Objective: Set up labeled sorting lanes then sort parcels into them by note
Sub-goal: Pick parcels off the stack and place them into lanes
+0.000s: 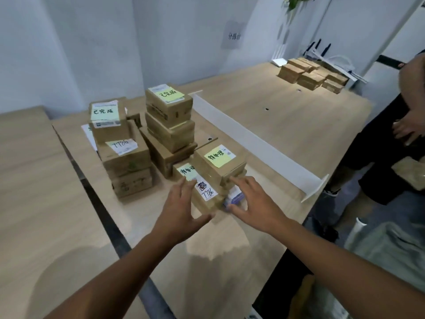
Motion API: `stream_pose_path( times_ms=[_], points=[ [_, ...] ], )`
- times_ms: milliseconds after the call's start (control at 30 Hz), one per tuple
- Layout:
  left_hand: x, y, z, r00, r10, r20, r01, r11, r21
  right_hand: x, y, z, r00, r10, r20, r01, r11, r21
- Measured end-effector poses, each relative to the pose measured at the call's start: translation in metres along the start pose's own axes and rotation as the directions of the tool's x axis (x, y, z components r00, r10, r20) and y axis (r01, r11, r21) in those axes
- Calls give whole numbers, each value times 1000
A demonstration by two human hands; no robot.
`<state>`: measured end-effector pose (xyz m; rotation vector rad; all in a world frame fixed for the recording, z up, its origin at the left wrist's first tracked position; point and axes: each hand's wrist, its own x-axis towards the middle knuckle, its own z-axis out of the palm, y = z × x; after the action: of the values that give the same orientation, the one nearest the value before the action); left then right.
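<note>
1. Cardboard parcel (205, 192) marked 7786 lay on the table (276, 125), between my hands.
2. My left hand (181, 204) and right hand (254, 201) flanked it, fingers spread wide, gripping nothing.
3. A taller stack (218, 165) stood just beside it.

The left hand (181, 210) is bare, likewise the right hand (255, 203). The left forearm (115, 272) is uncovered from wrist to the lower edge of view; the right forearm (345, 256) is uncovered from wrist to the right-hand edge. Upper arms and any sleeves fall outside the view.
</note>
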<state>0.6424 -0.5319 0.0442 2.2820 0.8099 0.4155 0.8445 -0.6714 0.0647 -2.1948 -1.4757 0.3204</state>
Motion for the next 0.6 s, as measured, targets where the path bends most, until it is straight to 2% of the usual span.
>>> stream_pose_path(
  times_ms=[200, 333, 467, 600],
  points=[
    [93, -6, 51, 986, -164, 26, 166, 981, -104, 75, 80, -11, 998, -13, 66, 14, 1000, -26],
    [136, -8, 76, 973, -224, 50, 227, 971, -75, 127, 124, -14, 981, -25, 192, 36, 998, -50],
    [161, -9, 100, 976, -217, 14, 217, 976, -30, 171, 155, 1, 961, -41, 273, 46, 999, -10],
    [170, -6, 122, 962, -271, -34, 272, 962, 1, 184, 175, 20, 955, -86, 283, 95, 995, -19]
  ],
)
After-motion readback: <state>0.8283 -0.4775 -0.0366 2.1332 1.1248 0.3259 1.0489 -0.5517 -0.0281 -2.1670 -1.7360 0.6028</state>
